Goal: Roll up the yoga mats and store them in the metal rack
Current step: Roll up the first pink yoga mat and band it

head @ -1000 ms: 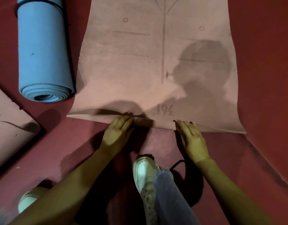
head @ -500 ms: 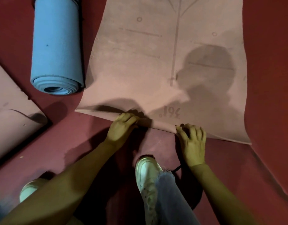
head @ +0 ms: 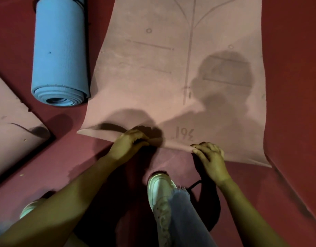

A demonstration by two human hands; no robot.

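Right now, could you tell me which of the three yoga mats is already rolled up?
The blue mat, lying on its side at upper left with its spiral end showing. The pink mat under both hands is flat except for its lifted near edge, and the pink mat at far left lies unrolled.

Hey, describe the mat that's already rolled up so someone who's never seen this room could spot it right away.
Start at the big pink mat lying flat on the red floor, whose near edge both hands grip. Just off its left side lies the blue rolled mat, its spiral end facing the camera. It is the only blue mat and the only one rolled; the other pink mat at the far left also lies flat.
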